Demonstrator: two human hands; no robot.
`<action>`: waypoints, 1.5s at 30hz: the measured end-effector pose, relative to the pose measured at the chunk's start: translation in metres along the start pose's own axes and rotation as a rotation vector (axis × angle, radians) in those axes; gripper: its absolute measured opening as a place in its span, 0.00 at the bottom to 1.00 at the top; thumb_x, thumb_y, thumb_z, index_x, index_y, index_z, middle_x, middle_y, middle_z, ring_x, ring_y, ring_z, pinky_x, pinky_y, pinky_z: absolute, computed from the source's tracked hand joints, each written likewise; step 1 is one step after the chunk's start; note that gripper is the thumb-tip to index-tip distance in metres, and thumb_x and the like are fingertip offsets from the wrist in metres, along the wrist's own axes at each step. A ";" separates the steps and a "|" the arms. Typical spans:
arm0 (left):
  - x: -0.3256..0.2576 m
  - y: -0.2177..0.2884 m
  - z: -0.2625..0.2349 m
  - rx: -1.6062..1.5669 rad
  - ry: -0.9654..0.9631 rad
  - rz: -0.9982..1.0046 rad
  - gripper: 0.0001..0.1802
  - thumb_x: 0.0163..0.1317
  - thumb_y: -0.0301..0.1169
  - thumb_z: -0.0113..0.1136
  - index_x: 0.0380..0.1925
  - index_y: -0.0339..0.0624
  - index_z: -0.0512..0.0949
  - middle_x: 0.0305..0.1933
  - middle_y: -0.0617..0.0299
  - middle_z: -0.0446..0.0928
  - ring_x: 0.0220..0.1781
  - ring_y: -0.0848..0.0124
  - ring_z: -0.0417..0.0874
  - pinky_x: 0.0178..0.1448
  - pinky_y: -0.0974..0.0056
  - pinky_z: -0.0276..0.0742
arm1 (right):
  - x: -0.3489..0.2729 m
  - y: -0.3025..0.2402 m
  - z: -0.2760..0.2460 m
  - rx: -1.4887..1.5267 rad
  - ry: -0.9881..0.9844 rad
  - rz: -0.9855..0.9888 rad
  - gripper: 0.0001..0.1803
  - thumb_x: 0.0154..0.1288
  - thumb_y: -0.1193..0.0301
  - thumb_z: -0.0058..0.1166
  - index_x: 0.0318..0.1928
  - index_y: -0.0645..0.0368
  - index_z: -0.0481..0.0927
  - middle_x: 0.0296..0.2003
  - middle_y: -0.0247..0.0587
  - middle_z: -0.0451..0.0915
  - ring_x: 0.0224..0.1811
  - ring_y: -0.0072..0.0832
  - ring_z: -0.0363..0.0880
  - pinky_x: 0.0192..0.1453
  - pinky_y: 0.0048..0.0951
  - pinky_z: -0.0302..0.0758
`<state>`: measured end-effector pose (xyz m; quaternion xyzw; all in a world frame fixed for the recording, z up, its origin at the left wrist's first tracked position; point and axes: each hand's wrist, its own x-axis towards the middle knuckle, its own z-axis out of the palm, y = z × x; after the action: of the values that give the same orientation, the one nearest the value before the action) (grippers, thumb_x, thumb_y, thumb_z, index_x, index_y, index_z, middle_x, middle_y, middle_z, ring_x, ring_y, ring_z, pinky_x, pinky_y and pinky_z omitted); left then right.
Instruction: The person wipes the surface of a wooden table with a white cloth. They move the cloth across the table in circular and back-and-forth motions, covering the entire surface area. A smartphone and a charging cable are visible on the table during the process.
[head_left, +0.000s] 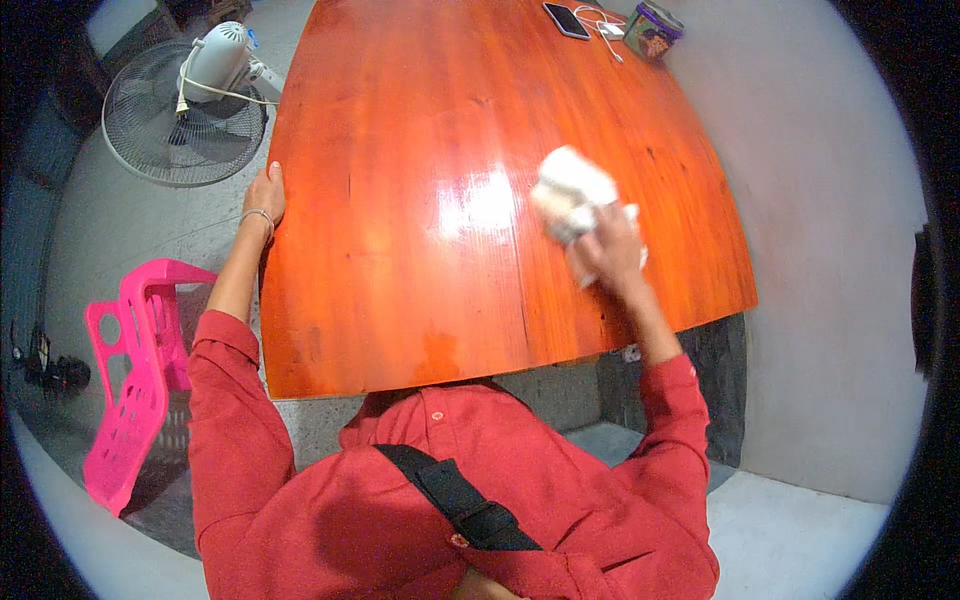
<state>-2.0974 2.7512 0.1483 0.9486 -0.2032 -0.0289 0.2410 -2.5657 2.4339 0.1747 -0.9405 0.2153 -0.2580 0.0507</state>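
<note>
A glossy orange-brown wooden table (400, 200) stretches out in front of me. My right hand (612, 248) presses a crumpled white cloth (575, 185) against its right half; hand and cloth are slightly blurred. Over at the table's left edge, my left hand (265, 195) grips the side, with the thumb showing on top and the other fingers mostly hidden below the edge. A thin bracelet circles that wrist. Bright light reflects off the tabletop to the left of the cloth.
A phone (567, 20), a white charger with cable (611, 32) and a purple-green tub (653, 30) sit at the far right corner. Left of the table are a grey fan (185, 110) and a pink plastic chair (140, 390). A pale wall (820, 250) runs along the right.
</note>
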 end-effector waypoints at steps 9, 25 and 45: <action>0.017 -0.014 0.009 -0.035 -0.004 0.096 0.32 0.72 0.49 0.30 0.53 0.31 0.73 0.56 0.37 0.73 0.59 0.43 0.72 0.63 0.49 0.66 | 0.049 -0.065 0.038 0.084 0.036 -0.050 0.25 0.53 0.63 0.54 0.54 0.51 0.74 0.39 0.51 0.75 0.40 0.46 0.77 0.40 0.47 0.75; 0.015 -0.019 0.004 -0.003 0.041 0.125 0.34 0.71 0.49 0.29 0.53 0.29 0.73 0.56 0.36 0.73 0.60 0.43 0.72 0.62 0.50 0.65 | -0.011 0.060 -0.026 -0.182 0.086 0.398 0.20 0.57 0.61 0.51 0.51 0.47 0.78 0.39 0.51 0.75 0.38 0.47 0.77 0.39 0.46 0.76; 0.027 -0.020 0.005 -0.031 -0.062 0.058 0.34 0.72 0.49 0.30 0.57 0.28 0.71 0.60 0.39 0.71 0.63 0.47 0.71 0.65 0.54 0.64 | -0.073 0.148 -0.058 -0.299 0.259 0.474 0.20 0.56 0.61 0.49 0.50 0.47 0.80 0.45 0.50 0.74 0.45 0.47 0.77 0.46 0.46 0.76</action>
<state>-2.0658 2.7536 0.1357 0.9370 -0.2377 -0.0544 0.2500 -2.7078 2.3326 0.1604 -0.8204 0.4688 -0.3222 -0.0575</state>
